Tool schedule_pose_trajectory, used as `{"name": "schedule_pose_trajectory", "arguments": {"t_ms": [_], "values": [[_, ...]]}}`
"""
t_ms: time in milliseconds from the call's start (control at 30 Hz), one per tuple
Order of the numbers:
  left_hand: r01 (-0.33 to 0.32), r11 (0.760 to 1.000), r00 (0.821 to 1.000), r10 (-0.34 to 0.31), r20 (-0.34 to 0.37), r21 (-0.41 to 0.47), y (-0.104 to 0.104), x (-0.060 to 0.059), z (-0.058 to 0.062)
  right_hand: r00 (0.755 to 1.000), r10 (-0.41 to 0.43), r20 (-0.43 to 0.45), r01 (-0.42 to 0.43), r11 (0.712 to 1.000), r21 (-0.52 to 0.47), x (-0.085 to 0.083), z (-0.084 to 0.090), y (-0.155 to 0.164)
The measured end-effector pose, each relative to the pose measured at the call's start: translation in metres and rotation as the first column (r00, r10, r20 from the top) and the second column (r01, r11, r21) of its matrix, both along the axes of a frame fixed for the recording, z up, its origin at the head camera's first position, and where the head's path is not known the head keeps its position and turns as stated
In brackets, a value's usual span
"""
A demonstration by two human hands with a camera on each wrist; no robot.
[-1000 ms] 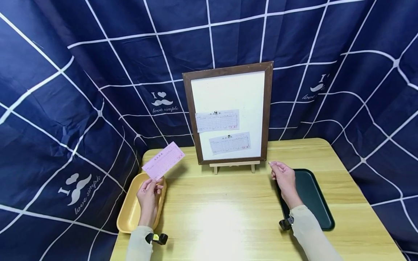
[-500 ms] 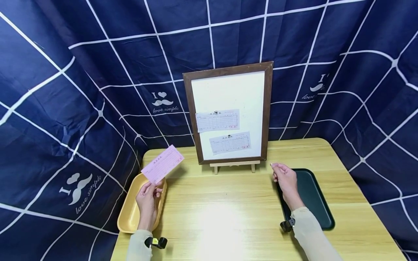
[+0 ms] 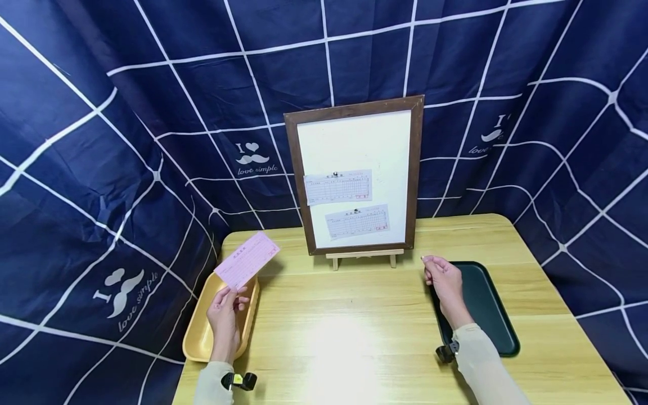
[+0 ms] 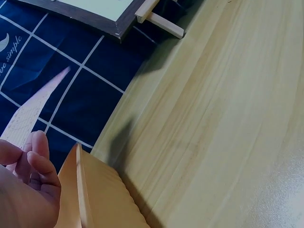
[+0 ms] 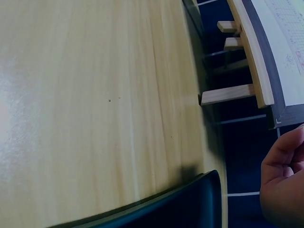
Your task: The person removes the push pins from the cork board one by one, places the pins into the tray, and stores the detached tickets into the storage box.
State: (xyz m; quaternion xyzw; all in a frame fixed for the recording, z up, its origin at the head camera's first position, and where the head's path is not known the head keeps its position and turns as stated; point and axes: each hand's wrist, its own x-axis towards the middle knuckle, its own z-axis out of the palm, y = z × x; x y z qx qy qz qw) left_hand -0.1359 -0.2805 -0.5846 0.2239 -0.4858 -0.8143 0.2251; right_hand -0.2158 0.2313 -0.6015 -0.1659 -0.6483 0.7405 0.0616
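My left hand pinches the lower end of a pink printed slip and holds it tilted above a yellow tray. In the left wrist view the pink slip rises from my left hand's fingers beside the yellow tray's rim. My right hand hovers over the near-left corner of a dark tray, thumb and forefinger pinching what looks like a tiny pale pin. A framed white board stands on an easel at the back, with two slips pinned to it.
The wooden table is enclosed by a navy grid-pattern cloth on three sides. The easel's wooden feet stick out in front of the board. The dark tray's corner lies under my right hand.
My left hand and the pink slip have drifted slightly left and down toward the yellow tray. My right hand has edged a little right and down.
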Motion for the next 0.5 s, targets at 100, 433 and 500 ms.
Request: {"name": "schedule_pose_trajectory", "arguments": {"t_ms": [100, 433, 500], "values": [[-0.006, 1.0, 1.0, 0.006, -0.009, 0.018, -0.002, 0.002, 0.0, 1.0, -0.008, -0.006, 0.008, 1.0, 0.007, 0.002, -0.001, -0.001], [-0.032, 0.999, 0.999, 0.032, -0.007, 0.032, -0.007, 0.009, -0.001, 0.999, -0.016, 0.039, 0.016, 1.0, 0.001, 0.008, -0.005, 0.002], [-0.039, 0.999, 0.999, 0.039, -0.007, 0.036, -0.009, 0.011, -0.001, 0.998, -0.015, 0.055, 0.015, 1.0, -0.007, 0.007, -0.006, 0.003]]}}
